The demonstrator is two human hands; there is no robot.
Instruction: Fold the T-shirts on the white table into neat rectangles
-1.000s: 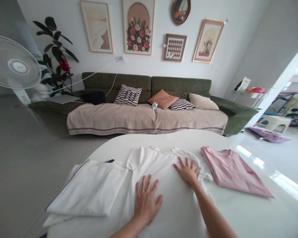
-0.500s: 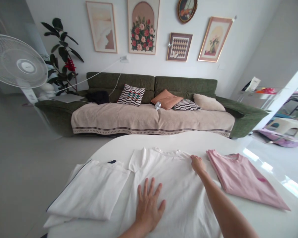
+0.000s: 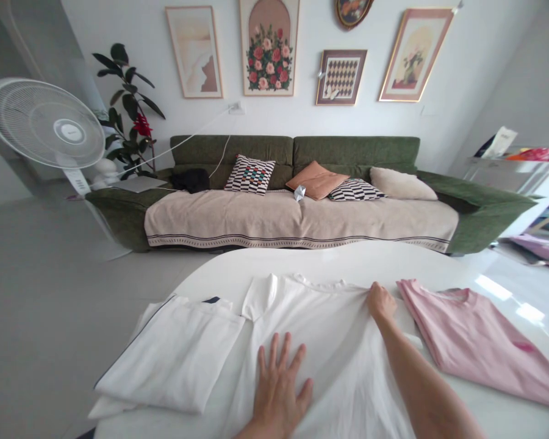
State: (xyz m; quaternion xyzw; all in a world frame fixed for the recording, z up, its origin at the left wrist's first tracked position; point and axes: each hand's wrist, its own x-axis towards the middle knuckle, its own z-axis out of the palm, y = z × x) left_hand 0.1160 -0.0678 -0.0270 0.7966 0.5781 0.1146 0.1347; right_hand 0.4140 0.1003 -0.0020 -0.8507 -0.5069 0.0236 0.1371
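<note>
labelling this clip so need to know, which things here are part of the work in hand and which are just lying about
In hand: white t-shirt spread on the table; left hand flat on it; right hand pinching its shoulder.
Lying about: folded white shirt; folded pink shirt; fan; sofa.

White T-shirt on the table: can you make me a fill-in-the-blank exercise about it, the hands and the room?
The left hand lies flat on the white T-shirt, fingers ____. The right hand is closed on that shirt's far edge; the folded shirt beside it is ____. The sofa behind the table is ____.
Missing words: spread, pink, green.
</note>
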